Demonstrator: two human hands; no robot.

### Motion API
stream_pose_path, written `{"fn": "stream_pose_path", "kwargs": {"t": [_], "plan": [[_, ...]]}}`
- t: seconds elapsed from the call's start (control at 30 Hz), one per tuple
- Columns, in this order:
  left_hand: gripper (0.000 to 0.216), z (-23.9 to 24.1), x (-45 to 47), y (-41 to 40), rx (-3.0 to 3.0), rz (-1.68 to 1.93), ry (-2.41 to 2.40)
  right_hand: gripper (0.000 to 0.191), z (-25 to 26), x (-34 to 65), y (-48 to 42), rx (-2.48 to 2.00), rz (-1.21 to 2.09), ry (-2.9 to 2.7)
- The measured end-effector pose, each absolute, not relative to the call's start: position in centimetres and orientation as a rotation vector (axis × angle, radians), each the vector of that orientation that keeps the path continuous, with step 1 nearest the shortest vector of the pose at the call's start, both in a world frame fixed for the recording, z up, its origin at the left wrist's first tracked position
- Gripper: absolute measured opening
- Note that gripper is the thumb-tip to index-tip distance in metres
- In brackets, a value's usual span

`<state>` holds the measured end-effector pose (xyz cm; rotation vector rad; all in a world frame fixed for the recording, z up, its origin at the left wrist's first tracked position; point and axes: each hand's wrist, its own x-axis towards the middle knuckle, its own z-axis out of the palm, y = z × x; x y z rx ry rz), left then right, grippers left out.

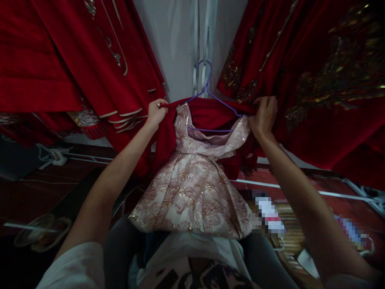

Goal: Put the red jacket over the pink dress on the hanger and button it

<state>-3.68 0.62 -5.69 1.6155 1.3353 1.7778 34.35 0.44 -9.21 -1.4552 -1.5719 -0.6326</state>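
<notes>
A small pink and gold brocade dress [192, 188] hangs by its shoulder straps on a thin purple hanger [207, 86]. Behind it a red cloth [207, 114] is stretched sideways. My left hand [158, 113] pinches the top left edge of this cloth, beside the dress's left strap. At the other end, my right hand [264, 114] has its fingers closed around the cloth's edge, close to the right strap. The dress's hem spreads over my lap. The hanger's hook goes up to a pale metal rack piece [203, 44].
Red garments with gold trim hang on the left [99, 80] and on the right [300, 80]. A slatted wooden stool or chair [288, 222] stands at the lower right with blurred items on it. White metal rails [261, 184] run low near the floor. At lower left lies a plastic-looking container [43, 233].
</notes>
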Motion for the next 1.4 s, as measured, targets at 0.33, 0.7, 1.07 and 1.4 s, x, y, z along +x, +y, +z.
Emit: {"fn": "stream_pose_path", "kwargs": {"t": [0.33, 0.7, 1.07, 1.4], "plan": [[0.022, -5.9, -3.7, -0.3, 1.778, 1.682, 1.309, 0.029, -10.8, 36.4, -5.6, -1.368, -0.506, -1.826], [0.023, -6.3, -2.5, -1.2, 1.923, 1.612, 1.24, 0.028, -8.6, 34.0, -3.7, -1.348, 0.045, -1.703], [0.024, -7.1, -2.9, -1.8, 1.988, 1.521, 1.221, 0.033, -9.2, 32.7, -9.3, -1.368, -0.374, -1.731], [0.024, -10.0, -0.6, -0.5, 1.81, 1.606, 1.338, 0.033, -11.6, 30.2, -3.4, -1.386, 0.028, -1.429]]}}
